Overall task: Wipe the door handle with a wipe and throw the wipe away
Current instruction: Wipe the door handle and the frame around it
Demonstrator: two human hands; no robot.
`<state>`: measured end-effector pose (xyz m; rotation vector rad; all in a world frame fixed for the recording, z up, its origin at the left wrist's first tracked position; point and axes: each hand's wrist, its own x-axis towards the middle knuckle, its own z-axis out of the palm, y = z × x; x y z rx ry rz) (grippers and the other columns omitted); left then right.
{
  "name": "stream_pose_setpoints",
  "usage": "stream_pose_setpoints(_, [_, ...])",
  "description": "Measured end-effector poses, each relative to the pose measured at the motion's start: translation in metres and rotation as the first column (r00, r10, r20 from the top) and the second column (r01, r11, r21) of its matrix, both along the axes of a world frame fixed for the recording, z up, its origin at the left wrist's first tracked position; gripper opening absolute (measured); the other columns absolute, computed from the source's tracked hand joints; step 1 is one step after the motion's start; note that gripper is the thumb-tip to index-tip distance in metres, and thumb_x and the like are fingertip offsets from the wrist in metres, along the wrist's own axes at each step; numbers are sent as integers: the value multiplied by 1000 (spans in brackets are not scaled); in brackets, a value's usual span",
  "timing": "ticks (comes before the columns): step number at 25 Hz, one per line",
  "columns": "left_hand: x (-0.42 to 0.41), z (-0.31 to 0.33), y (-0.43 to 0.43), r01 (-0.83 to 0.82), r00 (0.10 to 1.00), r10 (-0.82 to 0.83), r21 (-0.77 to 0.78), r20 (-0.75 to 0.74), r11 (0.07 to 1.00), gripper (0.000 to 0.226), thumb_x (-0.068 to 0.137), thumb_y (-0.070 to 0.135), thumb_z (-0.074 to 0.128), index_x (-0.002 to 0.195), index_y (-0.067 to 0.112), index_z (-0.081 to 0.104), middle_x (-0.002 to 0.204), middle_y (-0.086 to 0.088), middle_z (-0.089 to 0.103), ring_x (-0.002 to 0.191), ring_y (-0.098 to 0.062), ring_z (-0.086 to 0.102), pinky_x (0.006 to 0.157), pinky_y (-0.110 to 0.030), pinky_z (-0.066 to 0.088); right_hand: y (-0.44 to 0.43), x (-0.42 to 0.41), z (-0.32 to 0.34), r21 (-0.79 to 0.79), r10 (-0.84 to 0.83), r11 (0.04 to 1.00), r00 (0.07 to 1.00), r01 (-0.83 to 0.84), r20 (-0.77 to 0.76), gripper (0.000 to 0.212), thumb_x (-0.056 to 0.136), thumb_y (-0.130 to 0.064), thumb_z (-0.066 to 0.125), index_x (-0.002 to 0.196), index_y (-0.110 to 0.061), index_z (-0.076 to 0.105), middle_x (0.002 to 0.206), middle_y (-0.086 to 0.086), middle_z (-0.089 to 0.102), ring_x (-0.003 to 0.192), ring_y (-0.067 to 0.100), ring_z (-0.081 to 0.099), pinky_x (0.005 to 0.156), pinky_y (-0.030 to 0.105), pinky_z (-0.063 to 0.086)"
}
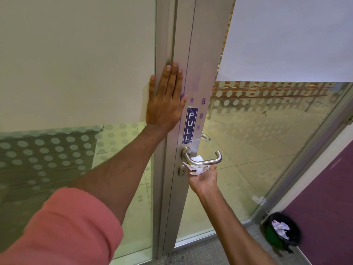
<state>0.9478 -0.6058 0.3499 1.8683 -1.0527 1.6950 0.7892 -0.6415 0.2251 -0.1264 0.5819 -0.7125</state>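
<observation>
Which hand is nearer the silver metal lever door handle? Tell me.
Right hand, just beneath the silver metal lever door handle holding the white wipe. Left hand is flat on the frame above.

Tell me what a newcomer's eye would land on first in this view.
First, the left hand pressed flat against the metal door frame at centre, beside the blue PULL sticker. Just below, the right hand holds a crumpled white wipe up under the steel door handle. At the lower right, a black bin with crumpled paper inside stands on the floor by the glass.
</observation>
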Motion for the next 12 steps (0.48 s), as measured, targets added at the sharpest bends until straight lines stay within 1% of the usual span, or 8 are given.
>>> stream_pose_setpoints(3, [0, 0, 0, 5, 1000, -5, -1, -2, 1000, 64, 103, 48, 23, 153, 7, 22, 158, -12, 27, 146, -26, 23, 120, -45, -10, 4, 4, 6, 27, -65, 998, 998, 64, 23, 59, 104, -47, 20, 139, -8, 47, 139, 16, 54, 124, 32, 54, 110, 45, 38])
stream_pose_setpoints(5, [0, 0, 0, 6, 1000, -6, 5, -10, 1000, 64, 104, 49, 22, 153, 7, 22, 158, -12, 27, 146, -26, 23, 120, -45, -10, 6, 3, 7, 34, -69, 997, 997, 68, 23, 62, 103, -50, 19, 139, -9, 47, 139, 15, 54, 128, 31, 52, 109, 42, 39])
stream_pose_setpoints(7, [-1, 1, -1, 5, 1000, -5, 6, -11, 1000, 64, 104, 49, 22, 153, 8, 22, 158, -12, 28, 146, -26, 25, 120, -46, -10, 8, 3, 8, 47, -63, 997, 997, 61, 43, 64, 103, -52, 19, 138, -7, 48, 133, 15, 58, 123, 30, 55, 103, 41, 42])
stream_pose_setpoints(9, [-1, 1, 0, 10, 1000, -10, 7, -13, 1000, 65, 104, 49, 21, 154, 7, 19, 158, -12, 29, 146, -27, 26, 120, -46, -10, 14, 8, 9, 67, -65, 996, 995, 60, 73, 64, 103, -51, 19, 136, -5, 47, 123, 17, 60, 113, 31, 58, 96, 41, 44])
stream_pose_setpoints(11, [-1, 1, 1, 9, 1000, -9, 5, -13, 1000, 66, 104, 48, 20, 155, 7, 13, 158, -12, 28, 146, -27, 26, 120, -46, -10, 23, 12, 8, 82, -63, 995, 993, 55, 100, 61, 103, -51, 20, 127, -4, 50, 114, 20, 62, 105, 33, 59, 89, 43, 47])
stream_pose_setpoints(12, [-1, 1, 1, 8, 1000, -8, 3, -13, 1000, 66, 104, 48, 20, 155, 7, 13, 158, -12, 28, 146, -26, 27, 120, -46, -10, 24, 11, 7, 97, -63, 994, 991, 52, 115, 60, 102, -52, 22, 121, -3, 52, 108, 21, 63, 100, 34, 61, 85, 44, 48])
